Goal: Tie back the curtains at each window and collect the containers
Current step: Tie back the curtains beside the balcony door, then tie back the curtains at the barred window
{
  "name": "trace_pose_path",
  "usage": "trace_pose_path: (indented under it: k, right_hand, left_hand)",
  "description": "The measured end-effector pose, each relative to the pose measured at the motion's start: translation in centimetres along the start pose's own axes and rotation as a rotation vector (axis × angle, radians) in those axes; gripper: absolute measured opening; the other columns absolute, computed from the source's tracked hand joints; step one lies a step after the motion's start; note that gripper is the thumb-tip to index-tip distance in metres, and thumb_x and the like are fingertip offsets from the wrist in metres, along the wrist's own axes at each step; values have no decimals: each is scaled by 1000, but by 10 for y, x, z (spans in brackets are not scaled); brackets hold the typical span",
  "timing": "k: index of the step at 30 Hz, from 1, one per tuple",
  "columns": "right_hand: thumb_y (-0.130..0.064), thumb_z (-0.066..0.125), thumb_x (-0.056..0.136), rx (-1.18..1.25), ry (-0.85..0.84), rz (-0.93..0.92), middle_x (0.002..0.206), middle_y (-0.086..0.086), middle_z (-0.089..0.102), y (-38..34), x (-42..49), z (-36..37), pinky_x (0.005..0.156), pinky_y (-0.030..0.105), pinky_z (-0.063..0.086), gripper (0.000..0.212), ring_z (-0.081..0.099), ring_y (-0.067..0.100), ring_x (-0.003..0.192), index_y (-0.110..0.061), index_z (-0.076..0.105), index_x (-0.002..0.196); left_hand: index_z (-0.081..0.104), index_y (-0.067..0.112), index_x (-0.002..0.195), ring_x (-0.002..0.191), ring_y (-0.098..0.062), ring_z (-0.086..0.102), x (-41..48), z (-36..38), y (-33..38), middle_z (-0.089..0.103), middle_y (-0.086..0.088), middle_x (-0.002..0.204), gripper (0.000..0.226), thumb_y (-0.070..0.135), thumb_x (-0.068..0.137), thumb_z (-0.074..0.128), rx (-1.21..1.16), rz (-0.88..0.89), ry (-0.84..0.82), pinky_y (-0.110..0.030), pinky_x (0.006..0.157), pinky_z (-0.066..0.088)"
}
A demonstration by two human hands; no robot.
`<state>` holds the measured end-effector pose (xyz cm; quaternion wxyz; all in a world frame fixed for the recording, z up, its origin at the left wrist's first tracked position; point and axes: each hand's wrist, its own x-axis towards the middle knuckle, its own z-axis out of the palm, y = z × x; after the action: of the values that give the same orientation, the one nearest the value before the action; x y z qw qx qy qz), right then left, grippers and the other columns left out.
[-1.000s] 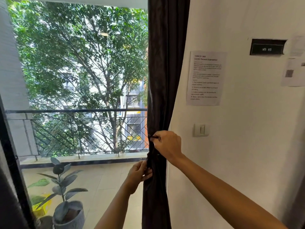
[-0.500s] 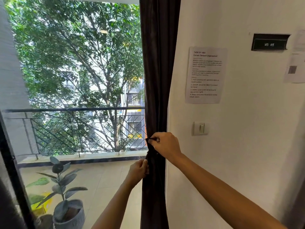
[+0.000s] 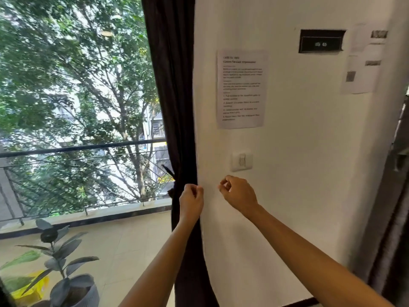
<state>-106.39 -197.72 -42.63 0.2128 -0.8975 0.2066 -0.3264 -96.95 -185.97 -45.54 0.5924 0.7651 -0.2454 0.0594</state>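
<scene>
I'm seeing a potted plant (image 3: 62,262) sitting low and well left of both hands, out on the balcony floor. The railing (image 3: 77,148) is running behind it at about hand height. The dark curtain (image 3: 174,107) is hanging gathered into a narrow column against the wall (image 3: 298,196) edge, just behind the left hand. The tie (image 3: 171,181) is cinching it just left of that hand, with one tail sticking up and to the left.

The left hand (image 3: 191,201) is hovering at the curtain's right edge with its fingers curled. I can't tell if it's gripping fabric. The right hand (image 3: 238,193) is hanging just right of it in front of bare wall, with thumb and forefinger tips meeting and nothing visible between them. The hands are sitting apart, not touching.

A switch (image 3: 242,161) is sitting just above the right hand, and a printed sheet (image 3: 242,89) is hanging higher up. A black plaque (image 3: 321,42) is sitting up and to the right. More fabric (image 3: 396,218) is showing at the far right edge, too blurred to read.
</scene>
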Motion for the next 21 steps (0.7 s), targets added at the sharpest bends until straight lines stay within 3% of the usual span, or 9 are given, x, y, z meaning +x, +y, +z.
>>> trace_pose_path:
  k: [6, 12, 21]
  right_hand:
    - [-29, 58, 88, -80, 29, 49, 85, 1, 69, 94, 7, -52, 65, 27, 47, 18, 64, 19, 78, -13, 66, 89]
    - [-30, 57, 90, -161, 24, 143, 92, 1, 69, 203, 8, -132, 69, 26, 45, 18, 63, 19, 86, -15, 67, 94]
    - [-29, 52, 92, -316, 19, 274, 94, 3, 69, 349, 0, -251, 72, 32, 54, 22, 64, 21, 80, -13, 66, 99]
  left_hand:
    - [55, 14, 92, 74, -14, 54, -8, 95, 39, 56, 7, 77, 19, 32, 95, 50, 32, 28, -162, -25, 63, 39]
    - [58, 9, 95, 81, -16, 55, -27, 216, 92, 59, 3, 84, 20, 28, 94, 53, -18, 87, -271, -24, 73, 38]
    - [58, 5, 102, 89, -19, 58, -61, 390, 175, 62, -5, 96, 22, 25, 95, 52, -164, 131, -452, -23, 77, 42]
